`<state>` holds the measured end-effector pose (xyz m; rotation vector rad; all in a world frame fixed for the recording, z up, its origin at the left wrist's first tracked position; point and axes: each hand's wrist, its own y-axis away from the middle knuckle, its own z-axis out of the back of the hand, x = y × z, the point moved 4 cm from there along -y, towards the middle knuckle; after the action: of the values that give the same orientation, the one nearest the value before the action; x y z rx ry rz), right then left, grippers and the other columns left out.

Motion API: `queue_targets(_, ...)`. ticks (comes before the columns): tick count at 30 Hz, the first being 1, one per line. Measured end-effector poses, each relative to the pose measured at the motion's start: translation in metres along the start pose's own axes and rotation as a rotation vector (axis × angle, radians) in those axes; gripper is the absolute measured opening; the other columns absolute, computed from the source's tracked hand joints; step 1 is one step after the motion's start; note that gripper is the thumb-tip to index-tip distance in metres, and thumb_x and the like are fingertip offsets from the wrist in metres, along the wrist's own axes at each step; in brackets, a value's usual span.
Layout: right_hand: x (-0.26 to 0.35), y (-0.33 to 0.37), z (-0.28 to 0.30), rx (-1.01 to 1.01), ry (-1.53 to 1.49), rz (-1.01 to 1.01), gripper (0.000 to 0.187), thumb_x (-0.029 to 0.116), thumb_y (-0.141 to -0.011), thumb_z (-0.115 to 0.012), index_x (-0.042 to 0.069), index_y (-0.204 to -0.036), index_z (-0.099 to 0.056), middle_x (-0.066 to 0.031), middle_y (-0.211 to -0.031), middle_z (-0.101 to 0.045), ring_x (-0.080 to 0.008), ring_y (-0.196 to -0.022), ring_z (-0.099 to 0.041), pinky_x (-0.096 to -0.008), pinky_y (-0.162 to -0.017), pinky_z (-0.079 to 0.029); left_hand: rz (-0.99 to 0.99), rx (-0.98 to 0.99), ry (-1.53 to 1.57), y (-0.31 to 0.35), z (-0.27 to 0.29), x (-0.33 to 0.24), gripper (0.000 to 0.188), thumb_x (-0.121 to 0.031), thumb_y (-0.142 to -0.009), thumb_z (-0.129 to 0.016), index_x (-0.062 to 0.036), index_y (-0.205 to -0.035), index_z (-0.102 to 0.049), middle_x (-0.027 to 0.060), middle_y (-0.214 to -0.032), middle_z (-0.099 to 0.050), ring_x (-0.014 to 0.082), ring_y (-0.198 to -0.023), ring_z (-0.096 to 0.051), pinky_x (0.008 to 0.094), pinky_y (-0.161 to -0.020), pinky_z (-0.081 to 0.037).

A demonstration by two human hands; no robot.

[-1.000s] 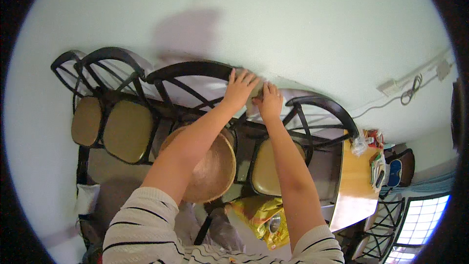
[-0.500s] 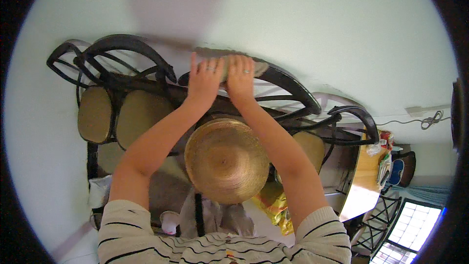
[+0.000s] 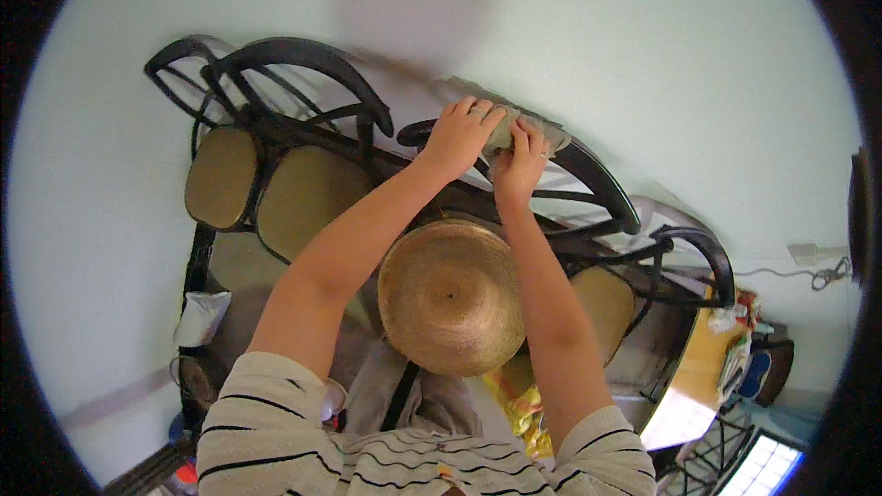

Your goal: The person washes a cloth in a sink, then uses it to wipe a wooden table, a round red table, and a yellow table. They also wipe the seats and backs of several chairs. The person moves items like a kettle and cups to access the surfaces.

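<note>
Both my hands rest on a greyish cloth laid over the curved top rail of a black chair back near the wall. My left hand presses the cloth from the left, fingers bent over it. Close beside it, my right hand grips the cloth with curled fingers, its thumb side hidden. Part of the cloth spreads out to the right of my right hand along the rail. Below my forearms sits a round, domed straw hat, touched by neither hand.
More black curved chair backs with tan seat pads stand along the white wall. A yellow plastic bag lies below the hat. At right are a wooden table with items on it and a cable on the wall.
My hands have shifted slightly right along the rail. Their fingers, stretched flat before, are now bent around the cloth. The whole view has tilted and moved.
</note>
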<state>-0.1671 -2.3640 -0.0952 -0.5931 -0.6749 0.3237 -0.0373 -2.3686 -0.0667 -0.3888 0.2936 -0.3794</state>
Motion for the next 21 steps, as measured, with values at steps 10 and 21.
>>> queue_targets(10, 0.057, 0.092, -0.059, 0.261, -0.561, -0.46, 0.054, -0.009, -0.076, -0.053, 0.003, -0.128, -0.054, -0.0198, -0.124, -0.056, -0.0396, -0.114, -0.054, -0.0448, -0.098, -0.044, 0.324, -0.174, 0.24, 0.128, -0.003, 0.003, 0.059, -0.002, -0.081, -0.06, -0.0063, -0.138, -0.046, 0.0166, -0.148, -0.038, 0.0393, -0.139, -0.033, 0.0446, -0.114, -0.031)
queue_targets(21, 0.135, 0.068, -0.007, 0.423, -0.342, -0.142, 0.059, -0.009, -0.078, -0.061, 0.004, -0.134, -0.052, -0.0181, -0.128, -0.051, -0.0383, -0.117, -0.05, -0.0431, -0.098, -0.044, 0.223, -0.071, 0.214, 0.154, 0.076, 0.046, 0.062, 0.006, -0.074, -0.058, -0.011, -0.133, -0.05, 0.0167, -0.133, -0.047, 0.0388, -0.123, -0.045, 0.0488, -0.104, -0.034)
